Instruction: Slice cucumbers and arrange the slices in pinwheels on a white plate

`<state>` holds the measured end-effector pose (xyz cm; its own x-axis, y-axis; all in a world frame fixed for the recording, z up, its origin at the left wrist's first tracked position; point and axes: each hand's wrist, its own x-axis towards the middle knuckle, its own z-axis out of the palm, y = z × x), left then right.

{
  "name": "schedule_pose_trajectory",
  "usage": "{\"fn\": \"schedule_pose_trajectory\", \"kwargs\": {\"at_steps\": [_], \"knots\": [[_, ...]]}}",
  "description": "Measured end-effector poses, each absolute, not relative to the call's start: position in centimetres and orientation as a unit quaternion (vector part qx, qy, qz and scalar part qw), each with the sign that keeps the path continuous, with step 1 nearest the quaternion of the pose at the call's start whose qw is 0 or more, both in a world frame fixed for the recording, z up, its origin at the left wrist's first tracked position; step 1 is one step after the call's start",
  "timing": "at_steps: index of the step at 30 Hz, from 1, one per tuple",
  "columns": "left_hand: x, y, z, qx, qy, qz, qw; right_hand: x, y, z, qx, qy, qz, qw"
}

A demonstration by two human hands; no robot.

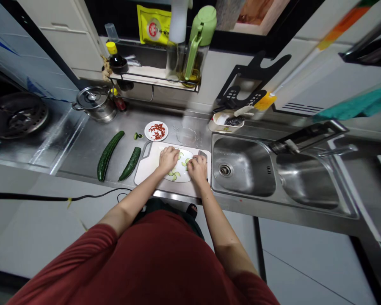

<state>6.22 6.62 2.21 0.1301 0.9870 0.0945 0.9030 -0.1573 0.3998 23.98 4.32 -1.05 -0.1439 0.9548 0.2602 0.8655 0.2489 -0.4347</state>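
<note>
Both arms [139,194] forward, fingers [195,160] bent

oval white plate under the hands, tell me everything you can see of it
The oval white plate looks smooth and slightly glossy; whether it is ceramic or plastic cannot be told. It lies flat on the cutting board, left of the sinks. Pale cucumber slices with green edges lie on it in small groups, with bare surface between. The left hand covers part of its left side, the right hand part of its right; whether either touches the plate itself is unclear.
</note>
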Motion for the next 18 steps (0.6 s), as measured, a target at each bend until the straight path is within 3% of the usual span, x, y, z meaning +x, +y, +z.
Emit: {"fn": "schedule_pose_trajectory", "kwargs": {"at_steps": [18], "knots": [[0.3, 13.3, 1.4, 0.567, 0.784, 0.219, 0.126, 23.9, 3.7, -0.6, -0.607, -0.737, 0.09, 0.285]]}}
